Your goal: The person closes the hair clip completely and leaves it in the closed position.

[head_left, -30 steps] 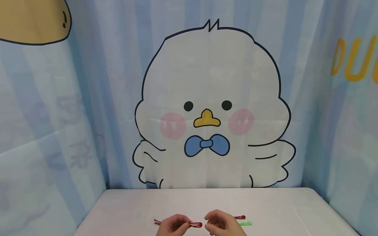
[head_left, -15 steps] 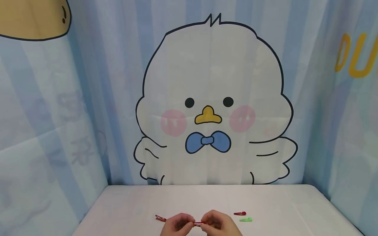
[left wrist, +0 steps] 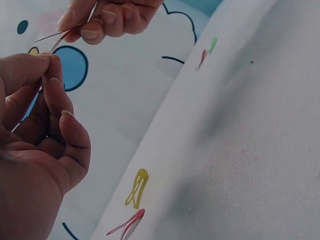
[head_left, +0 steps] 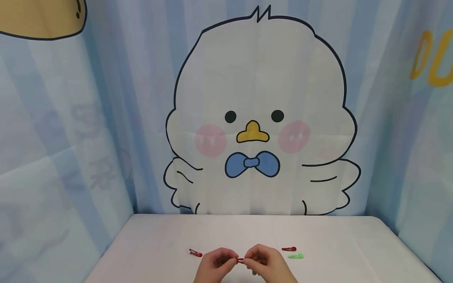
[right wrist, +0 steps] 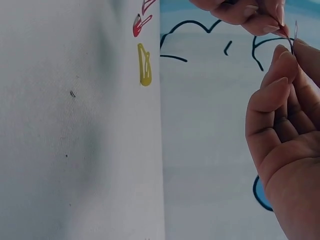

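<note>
Both hands hold a red snap hair clip [head_left: 240, 260] between them, above the white table. The left hand [head_left: 216, 265] pinches one end with thumb and index finger. At the other end, the right hand [head_left: 268, 262] grips it with its fingertips. Seen from the left wrist, the clip [left wrist: 61, 36] shows edge-on, one thin strip standing apart from the other. From the right wrist, the same clip [right wrist: 291, 42] shows two split strips above the right thumb and index finger. The fingertips cover much of it.
A red clip [head_left: 196, 252] lies left of the hands; a red clip [head_left: 289, 249] and a green clip [head_left: 296, 256] lie to the right. The left wrist view shows a yellow clip [left wrist: 136, 189] on the table [left wrist: 260, 125]. A duck-printed curtain [head_left: 318, 86] stands behind.
The right hand, at first apart from the clip that the left hand held, has moved in and taken its other end. The head view has tilted down slightly.
</note>
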Motion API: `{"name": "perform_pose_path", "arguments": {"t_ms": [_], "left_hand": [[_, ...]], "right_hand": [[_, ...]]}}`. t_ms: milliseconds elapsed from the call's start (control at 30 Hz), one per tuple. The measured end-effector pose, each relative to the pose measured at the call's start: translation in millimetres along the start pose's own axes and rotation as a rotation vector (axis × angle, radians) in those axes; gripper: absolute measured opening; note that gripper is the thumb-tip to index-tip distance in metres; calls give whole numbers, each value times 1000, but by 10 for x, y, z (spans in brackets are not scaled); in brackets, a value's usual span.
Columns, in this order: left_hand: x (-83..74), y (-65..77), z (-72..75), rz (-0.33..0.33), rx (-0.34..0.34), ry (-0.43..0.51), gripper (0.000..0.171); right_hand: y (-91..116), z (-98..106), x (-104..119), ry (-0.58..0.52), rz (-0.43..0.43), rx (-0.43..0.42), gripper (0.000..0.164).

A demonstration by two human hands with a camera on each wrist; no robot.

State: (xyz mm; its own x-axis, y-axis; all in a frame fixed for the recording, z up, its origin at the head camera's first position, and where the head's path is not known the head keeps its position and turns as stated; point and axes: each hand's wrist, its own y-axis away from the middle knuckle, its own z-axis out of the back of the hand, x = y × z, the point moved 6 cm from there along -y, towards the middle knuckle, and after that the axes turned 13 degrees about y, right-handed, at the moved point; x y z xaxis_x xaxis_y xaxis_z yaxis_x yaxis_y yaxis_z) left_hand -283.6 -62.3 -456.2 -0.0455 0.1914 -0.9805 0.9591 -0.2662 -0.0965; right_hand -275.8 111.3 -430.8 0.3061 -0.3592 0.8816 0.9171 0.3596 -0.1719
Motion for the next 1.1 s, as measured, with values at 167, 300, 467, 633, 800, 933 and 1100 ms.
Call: {"name": "perform_pose_path", "arguments": {"t_ms": [167, 300, 467, 633, 800, 933, 1100], "left_hand": [[-23, 11, -17, 10, -29, 14, 18], [-28, 11, -33, 33, -55, 4, 24], [0, 9, -71, 44, -48, 3, 24], [16, 1, -83, 21, -58, -2, 17], [11, -2, -68, -1, -105, -20, 14], [27, 15, -36, 9, -148, -24, 12], [45, 32, -13, 26, -190, -48, 8]], "right_hand": [[3, 30, -14, -4, -49, -28, 14], [10, 45, -8, -1, -72, -48, 16], [16, 49, 26, -12, -46, -45, 17], [13, 47, 54, -10, -26, -43, 17], [10, 43, 56, 37, -29, -86, 14], [10, 0, 50, 84, -33, -119, 11], [14, -53, 29, 151, -40, -139, 10]]}}
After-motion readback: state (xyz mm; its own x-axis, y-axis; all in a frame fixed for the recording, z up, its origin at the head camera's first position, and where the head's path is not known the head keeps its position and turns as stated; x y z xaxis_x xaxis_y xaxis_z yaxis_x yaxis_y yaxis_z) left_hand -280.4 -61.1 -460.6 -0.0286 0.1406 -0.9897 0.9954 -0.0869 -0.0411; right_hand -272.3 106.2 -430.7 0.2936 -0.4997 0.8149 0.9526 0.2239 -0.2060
